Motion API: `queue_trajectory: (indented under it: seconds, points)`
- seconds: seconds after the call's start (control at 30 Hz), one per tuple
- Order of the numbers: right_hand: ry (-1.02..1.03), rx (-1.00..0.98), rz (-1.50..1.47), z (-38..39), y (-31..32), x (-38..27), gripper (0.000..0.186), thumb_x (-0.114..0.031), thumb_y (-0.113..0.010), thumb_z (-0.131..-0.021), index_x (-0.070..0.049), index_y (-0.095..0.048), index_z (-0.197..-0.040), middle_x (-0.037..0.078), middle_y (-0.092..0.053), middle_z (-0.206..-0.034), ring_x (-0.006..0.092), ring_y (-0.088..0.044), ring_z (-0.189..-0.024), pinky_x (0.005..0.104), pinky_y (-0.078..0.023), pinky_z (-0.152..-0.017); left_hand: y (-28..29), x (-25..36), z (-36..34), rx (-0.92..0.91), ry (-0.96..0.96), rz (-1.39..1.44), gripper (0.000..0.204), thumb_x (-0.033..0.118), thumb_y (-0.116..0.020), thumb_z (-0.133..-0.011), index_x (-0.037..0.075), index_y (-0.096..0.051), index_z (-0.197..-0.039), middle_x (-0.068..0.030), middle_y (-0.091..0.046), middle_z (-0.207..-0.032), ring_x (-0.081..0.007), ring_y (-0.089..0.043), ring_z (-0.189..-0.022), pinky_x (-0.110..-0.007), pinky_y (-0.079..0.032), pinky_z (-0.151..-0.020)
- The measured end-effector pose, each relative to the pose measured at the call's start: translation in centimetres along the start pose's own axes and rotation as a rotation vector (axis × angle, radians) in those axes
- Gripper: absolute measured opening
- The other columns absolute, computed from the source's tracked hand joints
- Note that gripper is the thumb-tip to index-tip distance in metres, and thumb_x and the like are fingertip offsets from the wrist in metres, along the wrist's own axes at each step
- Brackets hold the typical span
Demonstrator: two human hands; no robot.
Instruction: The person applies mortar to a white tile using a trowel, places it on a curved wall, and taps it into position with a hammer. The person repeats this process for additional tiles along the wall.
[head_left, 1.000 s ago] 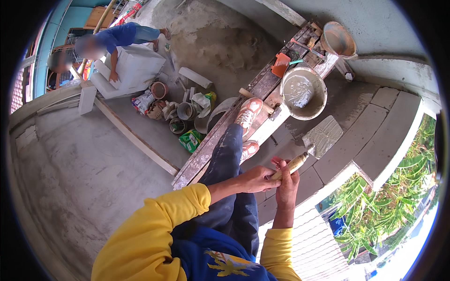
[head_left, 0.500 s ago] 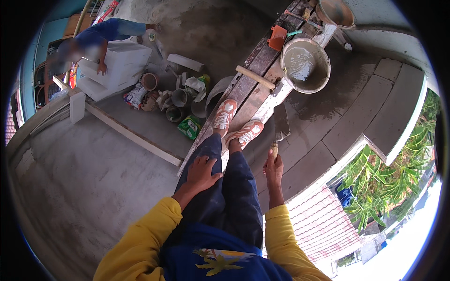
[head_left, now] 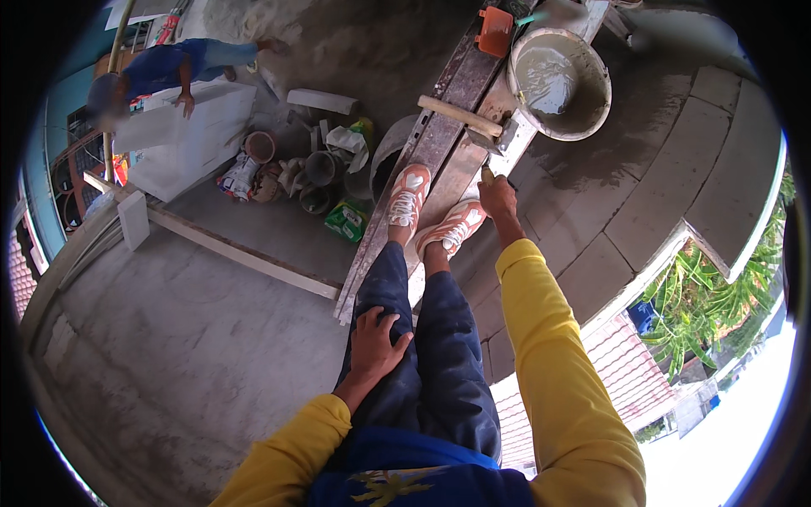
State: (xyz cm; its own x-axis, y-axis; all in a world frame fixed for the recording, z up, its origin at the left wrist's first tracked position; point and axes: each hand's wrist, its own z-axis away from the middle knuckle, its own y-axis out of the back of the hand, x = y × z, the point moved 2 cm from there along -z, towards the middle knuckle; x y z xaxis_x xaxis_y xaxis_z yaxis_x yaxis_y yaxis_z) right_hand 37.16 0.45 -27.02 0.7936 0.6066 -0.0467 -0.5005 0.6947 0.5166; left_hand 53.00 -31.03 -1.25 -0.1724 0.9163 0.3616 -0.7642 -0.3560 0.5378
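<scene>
My right hand (head_left: 498, 199) is closed round the wooden handle of a trowel (head_left: 487, 174), at the right edge of a paint-stained plank (head_left: 441, 169). The trowel's blade is partly hidden, close to a thick wooden handle (head_left: 460, 115) lying across the plank. Just beyond stands a round bucket (head_left: 598, 106) with wet grey mortar (head_left: 545, 78) inside. My left hand (head_left: 374, 342) rests on my left thigh, fingers spread, holding nothing. Both my shoes (head_left: 409, 203) are on the plank.
An orange plastic tool (head_left: 493, 32) lies beside the bucket. To the left are several pots (head_left: 323, 168), a green bag (head_left: 346, 220) and a wooden beam (head_left: 245, 253). A co-worker (head_left: 173, 72) bends over white blocks (head_left: 190, 139). On the right, a block ledge (head_left: 655, 194) drops off towards rooftops.
My right hand has moved forward with the trowel, from over the block ledge to the plank near the bucket. The left hand stays on my thigh. The co-worker has shifted slightly.
</scene>
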Motion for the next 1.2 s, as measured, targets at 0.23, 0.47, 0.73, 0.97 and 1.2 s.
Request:
queue_trajectory:
  seconds: [0.23,0.47,0.73,0.97,1.2]
  points:
    - [-0.062,0.107,-0.002,-0.2,1.9,0.1,0.049,-0.043,-0.07,-0.099,-0.006,-0.069,-0.131,0.025,-0.073,-0.131,0.0436,-0.069,-0.125,0.0515,-0.054,-0.106,0.7,1.0,-0.4,-0.024,0.048,-0.032,0.051,0.041,-0.084,-0.089,0.012,-0.072,-0.13,-0.0203,-0.058,-0.139,-0.043,-0.056,-0.129,-0.051,-0.048,-0.111]
    - [-0.025,0.237,-0.019,-2.9,3.9,0.0,0.052,-0.047,-0.068,-0.1,-0.005,-0.068,-0.131,0.026,-0.074,-0.128,0.0449,-0.069,-0.123,0.0537,-0.053,-0.106,0.1,0.3,-0.1,-0.004,0.036,0.043,0.052,0.043,-0.083,-0.09,0.012,-0.071,-0.13,-0.0196,-0.059,-0.137,-0.0429,-0.056,-0.129,-0.052,-0.048,-0.111]
    - [0.272,0.054,-0.358,-1.3,0.8,9.6,0.052,-0.041,-0.071,-0.102,-0.003,-0.063,-0.137,0.011,-0.067,-0.102,0.0221,-0.059,-0.081,0.0368,-0.046,-0.069,2.5,-5.9,-5.4,-0.185,0.251,0.548,0.053,0.042,-0.077,-0.1,0.005,-0.068,-0.137,-0.0175,-0.074,-0.121,-0.0319,-0.072,-0.113,-0.043,-0.056,-0.101]
    - [0.04,-0.095,-0.83,13.4,2.9,10.6,0.047,-0.035,-0.074,-0.104,-0.002,-0.059,-0.134,0.002,-0.061,-0.083,0.0084,-0.059,-0.061,0.0245,-0.047,-0.053,16.9,-10.4,-19.0,0.453,0.16,-0.244,0.097,0.03,-0.094,-0.078,0.008,-0.045,-0.158,-0.0215,-0.04,-0.162,-0.042,-0.04,-0.149,-0.051,-0.037,-0.123]
    - [-0.052,-0.079,-0.948,19.1,2.7,12.7,0.044,-0.033,-0.074,-0.105,0.001,-0.057,-0.127,0.002,-0.062,-0.083,0.0088,-0.058,-0.063,0.025,-0.048,-0.056,26.1,-6.6,-34.5,0.604,-0.139,-0.528,0.148,0.038,-0.104,-0.059,0.011,-0.013,-0.173,-0.0178,-0.024,-0.176,-0.0352,-0.018,-0.165,-0.057,-0.023,-0.131]
